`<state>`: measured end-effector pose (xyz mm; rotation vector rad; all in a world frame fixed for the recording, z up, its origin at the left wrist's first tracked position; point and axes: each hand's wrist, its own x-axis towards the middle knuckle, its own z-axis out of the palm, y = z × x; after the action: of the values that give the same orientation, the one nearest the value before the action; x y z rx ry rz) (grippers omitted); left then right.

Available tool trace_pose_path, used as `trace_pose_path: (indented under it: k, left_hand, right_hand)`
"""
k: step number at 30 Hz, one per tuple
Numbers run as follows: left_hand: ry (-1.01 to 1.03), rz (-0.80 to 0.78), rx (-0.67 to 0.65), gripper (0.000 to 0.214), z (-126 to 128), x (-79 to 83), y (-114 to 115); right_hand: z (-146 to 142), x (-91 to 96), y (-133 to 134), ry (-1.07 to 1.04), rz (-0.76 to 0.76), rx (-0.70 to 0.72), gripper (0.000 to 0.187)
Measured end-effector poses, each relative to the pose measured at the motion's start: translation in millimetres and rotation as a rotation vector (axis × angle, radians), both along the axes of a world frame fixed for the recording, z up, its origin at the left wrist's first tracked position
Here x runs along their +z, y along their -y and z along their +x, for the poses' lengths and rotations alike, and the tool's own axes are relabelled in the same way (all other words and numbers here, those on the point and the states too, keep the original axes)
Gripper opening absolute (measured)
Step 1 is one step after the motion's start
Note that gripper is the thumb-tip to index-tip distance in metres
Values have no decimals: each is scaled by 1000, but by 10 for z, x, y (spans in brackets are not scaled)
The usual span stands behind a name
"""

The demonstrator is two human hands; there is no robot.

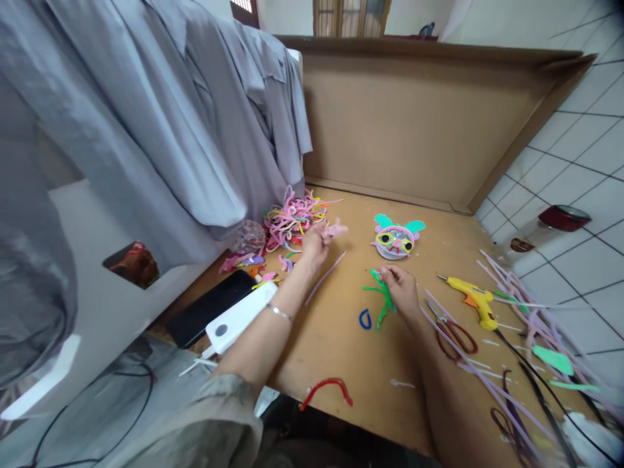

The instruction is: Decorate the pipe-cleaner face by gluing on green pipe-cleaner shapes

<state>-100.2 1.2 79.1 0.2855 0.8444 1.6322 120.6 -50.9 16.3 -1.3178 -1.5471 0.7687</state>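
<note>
My left hand (316,242) reaches over the table beside a heap of pipe cleaners (295,218). Its fingers are closed on a pink fuzzy piece (336,229), blurred, whose exact shape I cannot make out. My right hand (400,286) pinches the upper end of some bent green pipe cleaners (381,292), their lower parts hanging toward the tabletop. Just left of these lies a blue pipe cleaner loop (365,319). Beyond my right hand sits a round face-like craft (394,240) with green ears, yellow-rimmed black eyes and a pink edge. A single lilac pipe cleaner (324,279) lies between my arms.
On the right are a yellow glue gun (470,296), scissors (453,335) and long lilac stems (531,318). A black phone (212,307) and white power bank (241,316) lie left. Near the front edge is a red pipe cleaner (325,389). Cardboard (414,123) stands behind.
</note>
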Motion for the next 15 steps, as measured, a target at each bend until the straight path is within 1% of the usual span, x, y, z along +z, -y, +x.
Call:
trace_pose_path:
  k: [2, 3, 4, 5, 6, 7, 8, 11, 13, 15]
  left_hand:
    - [154, 39, 162, 18, -277, 267, -152]
    - [216, 62, 224, 21, -384, 366, -202]
    - [250, 75, 227, 25, -455, 430, -227]
    - [258, 77, 205, 29, -479, 453, -224]
    - [243, 78, 180, 30, -455, 434, -194]
    - [209, 79, 151, 28, -384, 374, -139]
    - [153, 86, 103, 22, -271, 277, -65]
    - [-138, 106, -73, 6, 206, -143, 193]
    - [-364, 109, -156, 5, 520, -425, 332]
    - [-618, 177, -165, 9, 746, -639, 421]
  right_hand:
    - [10, -19, -8, 21, 9, -17, 38]
    - [18, -26, -12, 30, 16, -26, 37]
    - [29, -31, -16, 42, 22, -36, 36]
    - [42, -32, -20, 59, 27, -47, 35]
    - [57, -30, -22, 81, 30, -63, 35]
    - [73, -24, -22, 114, 28, -83, 34]
    - [88, -14, -19, 162, 21, -108, 32]
    - [109, 35, 12, 426, -53, -189, 30]
    - [93, 72, 44, 652, -131, -197, 31]
    - [58, 98, 73, 839, -185, -159, 30]
